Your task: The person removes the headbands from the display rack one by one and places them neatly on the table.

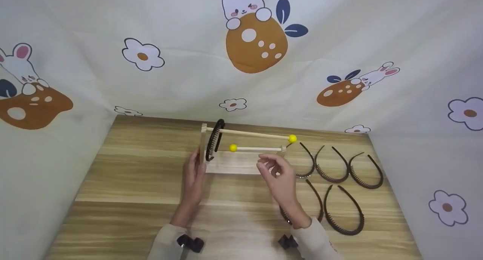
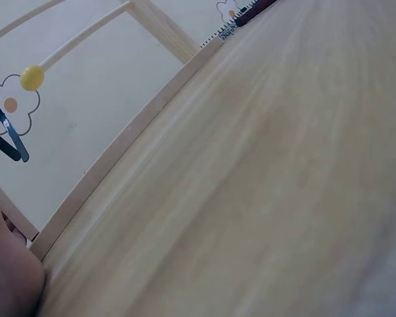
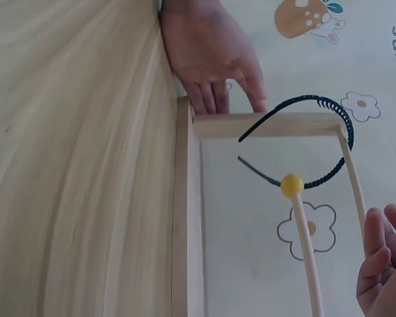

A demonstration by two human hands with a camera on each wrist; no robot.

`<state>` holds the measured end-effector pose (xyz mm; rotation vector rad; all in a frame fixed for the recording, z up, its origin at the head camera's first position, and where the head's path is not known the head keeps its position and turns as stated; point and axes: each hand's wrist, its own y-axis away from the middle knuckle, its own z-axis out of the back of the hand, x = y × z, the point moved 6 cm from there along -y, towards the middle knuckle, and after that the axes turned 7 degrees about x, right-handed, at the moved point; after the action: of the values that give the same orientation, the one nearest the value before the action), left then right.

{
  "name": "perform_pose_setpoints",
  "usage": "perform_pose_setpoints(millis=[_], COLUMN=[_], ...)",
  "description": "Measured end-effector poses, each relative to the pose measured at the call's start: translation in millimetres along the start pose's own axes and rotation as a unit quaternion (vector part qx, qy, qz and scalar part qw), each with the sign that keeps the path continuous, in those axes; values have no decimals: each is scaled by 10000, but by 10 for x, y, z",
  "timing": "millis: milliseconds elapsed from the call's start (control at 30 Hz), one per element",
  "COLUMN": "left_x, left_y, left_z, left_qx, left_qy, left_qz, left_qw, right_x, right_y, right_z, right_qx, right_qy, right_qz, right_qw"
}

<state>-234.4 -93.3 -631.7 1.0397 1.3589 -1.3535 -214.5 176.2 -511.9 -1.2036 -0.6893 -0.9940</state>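
Note:
A wooden rack stands at the middle of the table, with two rods tipped by yellow balls. One black toothed headband hangs on the longer, upper rod, close to the left post. My left hand is at that post, its fingers fairly straight and touching the outer side, as the right wrist view shows. In front of the rack's right end hovers my right hand, fingers loosely bent, with nothing seen in them. The shorter rod carries no headband.
Several dark headbands lie in two rows on the table to the right, some partly hidden by my right hand and forearm. A pale curtain with rabbit and flower prints encloses the table at the back and sides.

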Motion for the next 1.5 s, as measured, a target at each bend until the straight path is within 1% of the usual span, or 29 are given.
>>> perform_pose_setpoints(millis=[133,367,600,767,867,1033,1133,1300,1367,1433,1500], left_x=[7,-15,-25,-7,3,7,-8,-35,-39,-44,-44], left_y=[-6,-14,-33,-25,-20,-19,-15,-38,-50,-60,-63], left_z=[-5,-23,-29,-32,-20,-4,2,-4,-9,-12,-16], left_qx=[-12,-79,-63,-27,-73,-81,-78,-34,0,32,56], left_qy=[-6,48,-3,76,105,-6,-39,158,253,307,358], left_qz=[18,-321,-252,-271,-287,-190,-194,-477,-575,-615,-588], left_qw=[10000,9994,9997,9996,9995,9998,9998,9987,9980,9976,9976], right_x=[5,18,61,67,71,93,112,137,125,101,84], right_y=[-54,-83,-117,-150,-182,-235,-278,-364,-388,-402,-411], right_z=[-152,-414,-606,-714,-803,-963,-1034,-1099,-1121,-1147,-1167], right_qx=[135,380,443,573,699,840,830,765,766,774,779], right_qy=[-197,-548,-696,-735,-770,-830,-875,-1050,-1097,-1145,-1248], right_qz=[-256,-470,-541,-774,-884,-969,-1006,-1078,-1171,-1278,-1349], right_qw=[9994,9967,9951,9926,9906,9883,9876,9856,9841,9821,9799])
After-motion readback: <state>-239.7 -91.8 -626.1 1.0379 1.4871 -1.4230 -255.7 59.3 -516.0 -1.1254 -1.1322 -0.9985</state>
